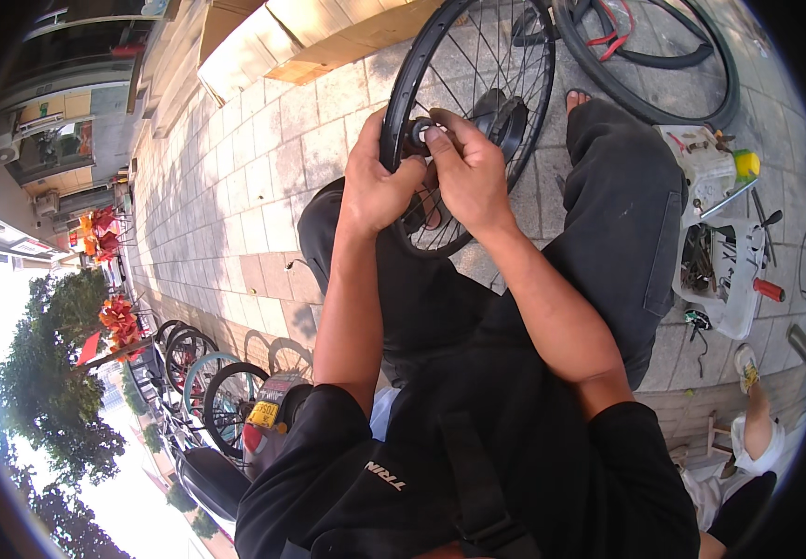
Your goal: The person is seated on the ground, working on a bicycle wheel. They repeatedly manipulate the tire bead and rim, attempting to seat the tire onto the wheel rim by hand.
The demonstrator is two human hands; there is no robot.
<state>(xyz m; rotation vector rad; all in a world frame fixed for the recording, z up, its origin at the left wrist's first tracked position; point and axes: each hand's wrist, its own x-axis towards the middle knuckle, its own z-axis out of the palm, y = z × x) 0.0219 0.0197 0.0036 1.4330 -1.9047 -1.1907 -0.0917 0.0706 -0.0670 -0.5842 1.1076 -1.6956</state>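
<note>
A bicycle wheel point(538, 116) with a black rim and thin spokes stands tilted between my knees; I see no tyre on it. My left hand point(377, 182) is closed round the near-left side of its rim, thumb bent inward. Beside it, my right hand point(475, 177) pinches a small round black part point(414, 138) with a pale centre, its thumb pressed on that centre. What exactly this part is I cannot make out. The wheel's hub point(491, 116) shows beyond my right fingers. My fingertips behind the rim are hidden.
Loose black tyres point(608, 79) lie at the far right, with a red strip point(615, 33) among them. White tool trays point(724, 270) sit right of my leg, near a red-handled tool point(768, 290). Cardboard boxes point(328, 42) stand ahead. Parked bicycles point(226, 396) line the left; another person's leg point(757, 419) shows lower right.
</note>
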